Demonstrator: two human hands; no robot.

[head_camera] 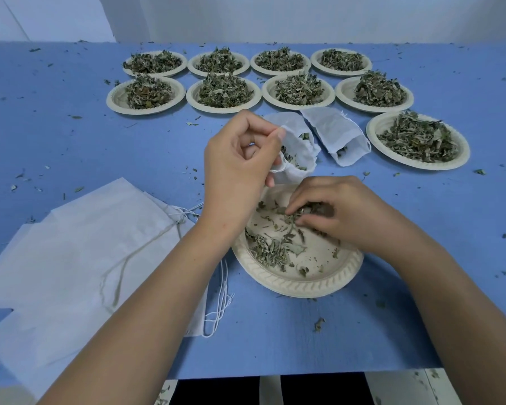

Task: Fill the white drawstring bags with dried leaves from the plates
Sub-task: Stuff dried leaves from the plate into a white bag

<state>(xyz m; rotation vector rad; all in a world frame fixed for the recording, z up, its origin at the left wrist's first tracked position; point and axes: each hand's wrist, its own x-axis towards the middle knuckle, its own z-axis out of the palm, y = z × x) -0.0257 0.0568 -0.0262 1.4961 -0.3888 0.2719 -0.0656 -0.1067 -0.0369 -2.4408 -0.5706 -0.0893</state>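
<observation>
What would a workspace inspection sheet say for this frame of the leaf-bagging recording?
Surface: blue table, dotted with leaf bits.
Job's things: near plate almost emptied of leaves; open bag partly filled, held above it; second bag lying beyond, filling visible at its mouth; nine heaped plates behind and to the right; flat bags with loose strings piled at left.
Clutter: leaf crumbs scattered across the table.
Grippers: left hand pinches the open bag's rim; right hand pinches leaves on the near plate.
Cables: nothing seen.
Surroundings: pale wall behind the table.
</observation>
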